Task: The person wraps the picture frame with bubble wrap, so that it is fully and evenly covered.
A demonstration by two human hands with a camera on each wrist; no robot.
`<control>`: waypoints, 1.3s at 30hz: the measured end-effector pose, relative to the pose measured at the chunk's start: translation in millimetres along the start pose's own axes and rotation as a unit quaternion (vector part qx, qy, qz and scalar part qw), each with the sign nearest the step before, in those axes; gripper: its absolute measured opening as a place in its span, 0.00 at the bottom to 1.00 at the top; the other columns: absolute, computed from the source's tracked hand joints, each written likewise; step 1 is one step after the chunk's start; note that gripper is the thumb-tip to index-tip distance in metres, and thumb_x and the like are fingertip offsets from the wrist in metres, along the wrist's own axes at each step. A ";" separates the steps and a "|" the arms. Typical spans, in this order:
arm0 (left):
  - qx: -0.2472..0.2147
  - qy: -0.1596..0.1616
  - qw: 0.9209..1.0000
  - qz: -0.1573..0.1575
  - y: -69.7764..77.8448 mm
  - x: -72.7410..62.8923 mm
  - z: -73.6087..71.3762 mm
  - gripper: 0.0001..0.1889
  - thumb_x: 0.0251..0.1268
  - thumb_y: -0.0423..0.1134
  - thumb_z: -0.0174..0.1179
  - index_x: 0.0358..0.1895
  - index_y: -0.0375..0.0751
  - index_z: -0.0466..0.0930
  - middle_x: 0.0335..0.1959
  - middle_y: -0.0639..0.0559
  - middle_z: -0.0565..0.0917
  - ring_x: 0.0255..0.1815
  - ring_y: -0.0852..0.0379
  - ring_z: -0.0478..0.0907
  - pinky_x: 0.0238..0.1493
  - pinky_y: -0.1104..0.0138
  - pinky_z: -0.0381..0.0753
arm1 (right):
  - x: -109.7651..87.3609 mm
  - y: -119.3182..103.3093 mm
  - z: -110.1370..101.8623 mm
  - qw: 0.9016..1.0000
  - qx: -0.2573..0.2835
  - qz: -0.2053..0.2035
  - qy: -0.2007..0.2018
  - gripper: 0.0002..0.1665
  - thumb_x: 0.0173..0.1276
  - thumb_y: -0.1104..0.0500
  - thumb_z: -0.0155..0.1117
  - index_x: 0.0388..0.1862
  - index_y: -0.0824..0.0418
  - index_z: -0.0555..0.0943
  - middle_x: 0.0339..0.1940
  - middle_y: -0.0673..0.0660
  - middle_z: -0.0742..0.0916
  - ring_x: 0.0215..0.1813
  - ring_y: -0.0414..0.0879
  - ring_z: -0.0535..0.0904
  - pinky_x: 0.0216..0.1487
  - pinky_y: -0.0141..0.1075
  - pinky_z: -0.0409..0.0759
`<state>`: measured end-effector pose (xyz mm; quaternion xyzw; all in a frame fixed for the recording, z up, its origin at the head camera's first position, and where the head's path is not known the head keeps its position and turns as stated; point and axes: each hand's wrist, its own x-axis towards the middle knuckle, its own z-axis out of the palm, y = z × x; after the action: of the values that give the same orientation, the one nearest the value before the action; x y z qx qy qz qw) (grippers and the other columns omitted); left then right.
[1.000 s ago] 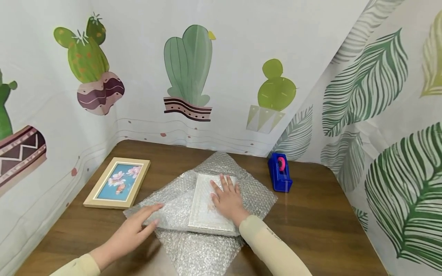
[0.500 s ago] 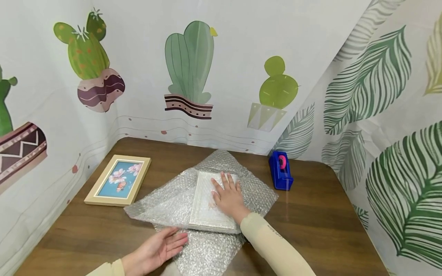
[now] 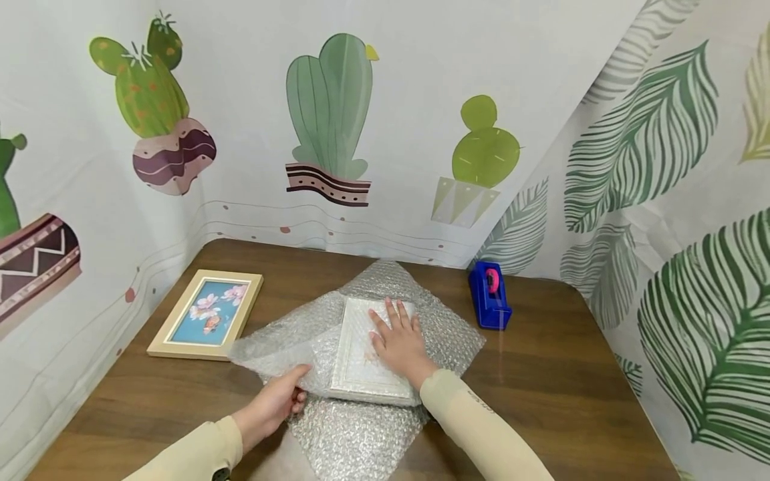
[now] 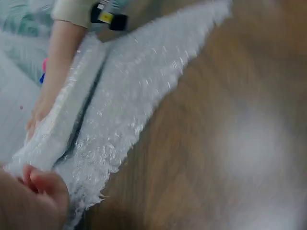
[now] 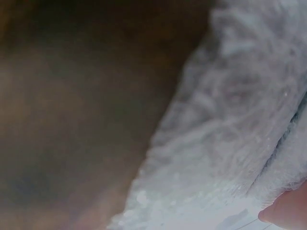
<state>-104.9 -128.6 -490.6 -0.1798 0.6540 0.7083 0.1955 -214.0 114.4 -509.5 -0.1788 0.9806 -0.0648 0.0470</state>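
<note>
In the head view a sheet of bubble wrap (image 3: 373, 437) lies corner-on across the table, with a pale picture frame (image 3: 351, 371) under a folded-over layer of it. My right hand (image 3: 402, 344) rests flat on the covered frame, fingers spread. At the frame's near left side, my left hand (image 3: 273, 404) pinches the edge of the left flap, thumb on top and fingers curled beneath. The left wrist view shows my left hand (image 4: 36, 199) at the bubble wrap's (image 4: 129, 86) edge. In the right wrist view only a fingertip (image 5: 288, 211) shows, low on the right.
A second picture frame (image 3: 162, 337), light wood with a flower picture, lies at the left, close to the flap's tip. A blue tape dispenser (image 3: 494, 314) with a pink core stands at the back right of the brown table (image 3: 559, 381). Patterned cloth (image 3: 409, 133) hangs behind.
My left hand has moved right from the flap's left tip, passed below it open, and now grips its near edge. The flap's tip has shifted slightly right. My right hand stays on the frame.
</note>
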 end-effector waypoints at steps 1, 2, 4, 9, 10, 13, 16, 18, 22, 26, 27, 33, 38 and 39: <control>0.028 0.022 0.999 0.012 0.9 0.4 2.7 0.17 0.79 0.47 0.47 0.30 0.43 0.74 0.17 0.57 0.69 0.17 0.64 0.64 0.24 0.74 0.68 | 0.2 -0.2 -0.2 1.000 0.000 -0.001 -0.001 0.33 0.84 0.38 0.32 0.85 0.39 0.52 0.89 0.56 0.48 0.89 0.58 0.40 0.84 0.64 0.47; 0.060 0.048 0.997 0.022 1.9 0.0 5.7 0.20 0.80 0.49 0.44 0.31 0.40 0.74 0.17 0.55 0.69 0.17 0.62 0.65 0.26 0.72 0.69 | 0.6 -0.4 -0.7 1.000 0.000 -0.001 -0.003 0.34 0.84 0.38 0.32 0.85 0.39 0.52 0.89 0.56 0.47 0.89 0.58 0.40 0.85 0.64 0.47; 0.097 0.083 0.991 0.043 3.8 -2.2 11.6 0.29 0.83 0.52 0.38 0.42 0.27 0.78 0.26 0.38 0.80 0.26 0.50 0.78 0.39 0.63 0.81 | 1.6 -0.5 -1.4 1.000 0.000 -0.002 -0.003 0.34 0.84 0.39 0.33 0.85 0.39 0.52 0.89 0.56 0.48 0.89 0.58 0.40 0.84 0.64 0.47; 0.116 0.084 0.986 0.081 7.7 -4.8 27.0 0.42 0.84 0.58 0.29 0.72 0.14 0.57 0.74 0.17 0.60 0.77 0.22 0.58 0.79 0.36 0.55 | 3.1 -1.3 -4.5 1.000 -0.005 -0.003 -0.004 0.34 0.84 0.38 0.33 0.85 0.39 0.52 0.89 0.56 0.48 0.89 0.58 0.40 0.85 0.64 0.47; 0.109 0.081 0.987 0.082 8.4 -4.9 31.1 0.43 0.83 0.59 0.30 0.73 0.13 0.55 0.75 0.17 0.57 0.77 0.20 0.54 0.79 0.34 0.52 | 3.4 -1.5 -4.8 1.000 -0.005 -0.002 -0.003 0.34 0.84 0.38 0.33 0.85 0.38 0.52 0.89 0.56 0.48 0.89 0.58 0.41 0.85 0.64 0.47; 0.088 0.064 0.989 0.105 10.6 -4.4 46.2 0.41 0.83 0.59 0.33 0.73 0.18 0.60 0.74 0.20 0.64 0.76 0.23 0.60 0.79 0.36 0.57 | 4.4 -2.4 -5.3 1.000 -0.010 0.002 -0.004 0.33 0.84 0.38 0.32 0.85 0.38 0.52 0.89 0.56 0.48 0.89 0.58 0.40 0.85 0.64 0.46; 0.083 0.034 0.988 0.128 10.1 -3.0 59.0 0.38 0.84 0.58 0.36 0.72 0.21 0.63 0.69 0.24 0.72 0.73 0.27 0.67 0.78 0.38 0.61 | 4.2 -3.8 -5.4 1.000 -0.018 0.004 -0.002 0.33 0.84 0.38 0.32 0.85 0.38 0.53 0.88 0.56 0.48 0.89 0.58 0.41 0.85 0.63 0.47; 0.096 0.013 0.984 0.147 9.0 -1.6 65.5 0.35 0.84 0.55 0.38 0.74 0.24 0.61 0.71 0.26 0.71 0.74 0.29 0.66 0.79 0.38 0.60 | 4.0 -4.9 -5.5 1.000 -0.022 0.005 -0.001 0.33 0.84 0.37 0.33 0.85 0.38 0.53 0.88 0.56 0.48 0.89 0.58 0.41 0.85 0.63 0.47; 0.169 -0.003 0.968 0.185 7.4 1.7 74.9 0.35 0.82 0.46 0.45 0.78 0.24 0.50 0.77 0.24 0.60 0.79 0.24 0.54 0.80 0.34 0.52 | 4.6 -5.5 -3.1 1.000 -0.012 0.006 -0.002 0.33 0.84 0.39 0.35 0.83 0.43 0.61 0.88 0.56 0.49 0.89 0.58 0.41 0.85 0.63 0.46; 0.285 0.001 0.929 0.236 6.5 5.8 82.7 0.36 0.76 0.38 0.51 0.79 0.25 0.50 0.81 0.26 0.54 0.82 0.25 0.48 0.80 0.32 0.43 | 4.1 -4.4 0.6 1.000 0.006 0.009 -0.001 0.28 0.82 0.46 0.42 0.71 0.54 0.77 0.88 0.57 0.50 0.89 0.58 0.41 0.85 0.64 0.45; 0.314 0.000 0.917 0.248 6.1 6.6 84.3 0.36 0.74 0.38 0.52 0.80 0.28 0.52 0.81 0.27 0.54 0.83 0.26 0.47 0.80 0.31 0.42 | 3.7 -4.3 1.0 1.000 0.008 0.009 0.000 0.27 0.81 0.47 0.45 0.71 0.54 0.77 0.88 0.58 0.51 0.89 0.59 0.41 0.85 0.65 0.45; 0.424 0.019 0.855 0.299 -3.2 12.0 93.2 0.33 0.67 0.36 0.57 0.77 0.39 0.66 0.80 0.28 0.59 0.82 0.27 0.54 0.77 0.28 0.47 | -0.3 -8.4 -4.8 0.999 -0.042 -0.004 -0.009 0.42 0.76 0.46 0.57 0.85 0.45 0.55 0.88 0.61 0.49 0.88 0.62 0.43 0.83 0.66 0.49; 0.490 0.041 0.806 0.328 -12.5 16.7 96.9 0.34 0.63 0.35 0.62 0.75 0.38 0.68 0.78 0.26 0.62 0.80 0.27 0.58 0.76 0.29 0.52 | 2.6 -1.9 -10.6 1.000 0.000 -0.013 -0.025 0.42 0.75 0.40 0.55 0.84 0.48 0.58 0.87 0.64 0.52 0.88 0.64 0.45 0.83 0.67 0.48; 0.498 0.044 0.800 0.331 -13.0 16.9 97.5 0.34 0.63 0.35 0.62 0.75 0.37 0.68 0.78 0.26 0.63 0.80 0.27 0.58 0.76 0.30 0.52 | 6.1 4.0 -8.9 0.999 0.045 -0.020 -0.021 0.40 0.76 0.41 0.54 0.83 0.51 0.60 0.87 0.65 0.53 0.87 0.65 0.45 0.83 0.68 0.47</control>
<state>-112.6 -29.8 -502.6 0.1385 0.9443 0.2980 -0.0173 -222.1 116.9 -501.6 -0.1969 0.9718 -0.1064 0.0746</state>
